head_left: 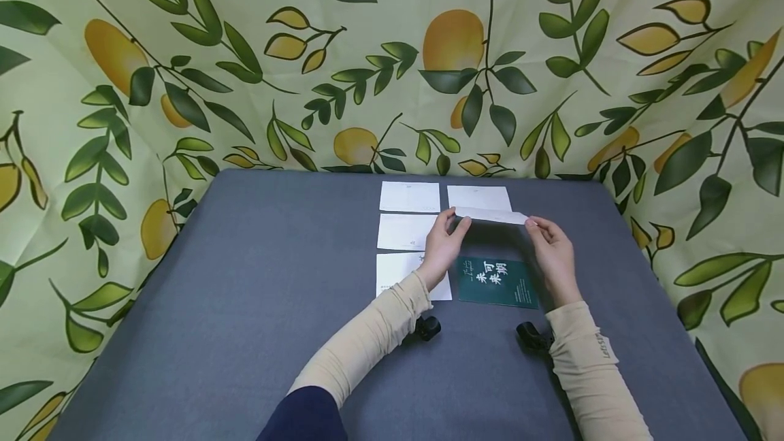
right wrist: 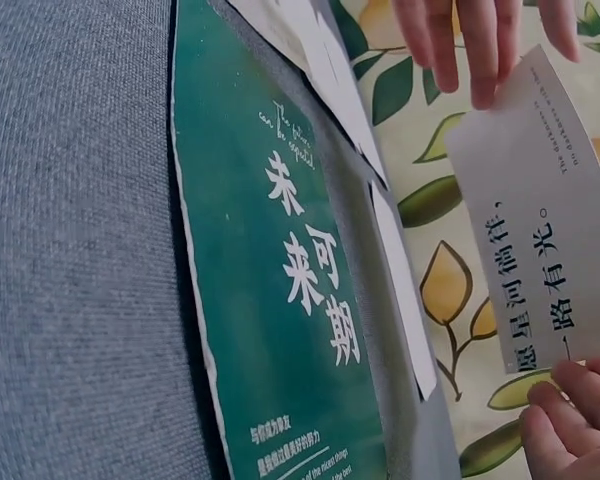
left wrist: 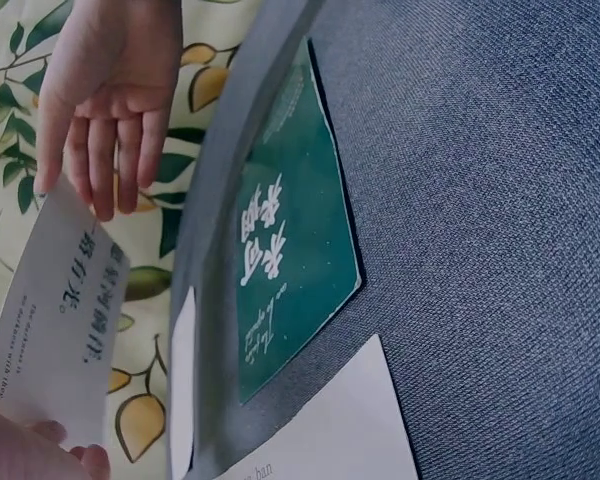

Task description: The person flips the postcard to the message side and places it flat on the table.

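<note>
Both hands hold a white card [head_left: 491,215] up off the table, one at each end. My left hand [head_left: 442,249] pinches its left end, and the right hand [head_left: 554,254] pinches the right end between thumb and fingers. Printed Chinese characters and small English lines show on the card [right wrist: 535,215] in the right wrist view. Below it a dark green card [head_left: 490,295] with white lettering lies flat on the table. Under the left forearm and hand, a white card [head_left: 392,271] is partly hidden.
More white cards lie in rows: one card [head_left: 401,230] in the left column, another card [head_left: 409,196] at the far left, and one [head_left: 478,196] at the far right. A grey cloth [head_left: 245,291] covers the table. Leaf-patterned fabric [head_left: 367,107] hangs behind.
</note>
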Demonstrator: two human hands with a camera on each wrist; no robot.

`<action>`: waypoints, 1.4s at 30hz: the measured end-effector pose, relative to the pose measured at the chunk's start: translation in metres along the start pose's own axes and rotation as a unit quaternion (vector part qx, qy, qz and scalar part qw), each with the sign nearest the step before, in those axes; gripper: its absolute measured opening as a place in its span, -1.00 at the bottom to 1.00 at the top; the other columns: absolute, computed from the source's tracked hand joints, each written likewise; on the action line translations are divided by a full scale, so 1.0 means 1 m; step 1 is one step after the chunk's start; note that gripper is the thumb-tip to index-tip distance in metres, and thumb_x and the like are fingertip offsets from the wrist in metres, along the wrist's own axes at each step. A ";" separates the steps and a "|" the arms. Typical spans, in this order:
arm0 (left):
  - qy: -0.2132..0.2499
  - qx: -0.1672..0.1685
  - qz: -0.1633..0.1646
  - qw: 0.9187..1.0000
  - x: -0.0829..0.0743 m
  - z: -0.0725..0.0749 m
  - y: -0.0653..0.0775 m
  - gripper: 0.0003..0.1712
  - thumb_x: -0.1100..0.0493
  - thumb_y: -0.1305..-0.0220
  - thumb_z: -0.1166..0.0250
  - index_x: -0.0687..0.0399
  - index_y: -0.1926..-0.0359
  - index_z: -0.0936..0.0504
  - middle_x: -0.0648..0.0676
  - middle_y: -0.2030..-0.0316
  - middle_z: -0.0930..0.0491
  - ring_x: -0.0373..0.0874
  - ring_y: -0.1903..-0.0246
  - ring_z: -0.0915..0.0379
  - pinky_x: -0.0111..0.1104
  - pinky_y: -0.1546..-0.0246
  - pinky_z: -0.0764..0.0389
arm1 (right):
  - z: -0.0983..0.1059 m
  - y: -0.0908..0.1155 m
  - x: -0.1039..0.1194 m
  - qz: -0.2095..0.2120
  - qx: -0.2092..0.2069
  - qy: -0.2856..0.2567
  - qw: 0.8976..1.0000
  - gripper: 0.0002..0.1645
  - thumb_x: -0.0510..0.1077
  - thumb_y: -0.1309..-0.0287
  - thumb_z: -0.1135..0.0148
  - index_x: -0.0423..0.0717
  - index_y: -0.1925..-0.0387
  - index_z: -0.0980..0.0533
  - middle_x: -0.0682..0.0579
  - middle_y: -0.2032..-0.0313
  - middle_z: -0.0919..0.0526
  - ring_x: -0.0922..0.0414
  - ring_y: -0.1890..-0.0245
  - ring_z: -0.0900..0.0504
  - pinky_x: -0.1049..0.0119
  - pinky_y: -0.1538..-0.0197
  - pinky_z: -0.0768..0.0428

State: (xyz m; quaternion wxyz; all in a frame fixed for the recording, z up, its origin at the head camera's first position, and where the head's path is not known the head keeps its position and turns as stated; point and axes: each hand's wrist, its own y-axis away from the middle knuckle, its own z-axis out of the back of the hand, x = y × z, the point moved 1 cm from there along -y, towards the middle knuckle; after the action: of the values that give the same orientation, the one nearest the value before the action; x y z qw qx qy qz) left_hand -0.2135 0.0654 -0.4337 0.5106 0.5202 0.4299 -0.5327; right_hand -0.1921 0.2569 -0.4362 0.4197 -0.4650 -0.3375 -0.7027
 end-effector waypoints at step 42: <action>-0.382 0.022 -0.065 0.922 0.026 -0.001 -0.018 -0.61 0.19 -0.17 -0.23 0.37 0.04 -0.58 0.24 0.29 -0.69 0.01 0.31 -0.58 -0.31 0.23 -0.50 | -0.002 -0.021 -0.031 0.033 0.107 0.256 0.960 -0.43 -0.07 -0.22 -0.10 -0.37 -0.15 -0.35 -0.16 0.33 -0.47 0.01 0.33 -0.44 0.35 0.35 -0.35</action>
State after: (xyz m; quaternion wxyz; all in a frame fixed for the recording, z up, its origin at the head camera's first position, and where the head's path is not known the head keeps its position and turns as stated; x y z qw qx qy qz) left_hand -0.2301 0.0655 -0.4604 0.5886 0.2591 0.2237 -0.7324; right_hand -0.2050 0.2723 -0.4673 0.5623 -0.2325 -0.2763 -0.7439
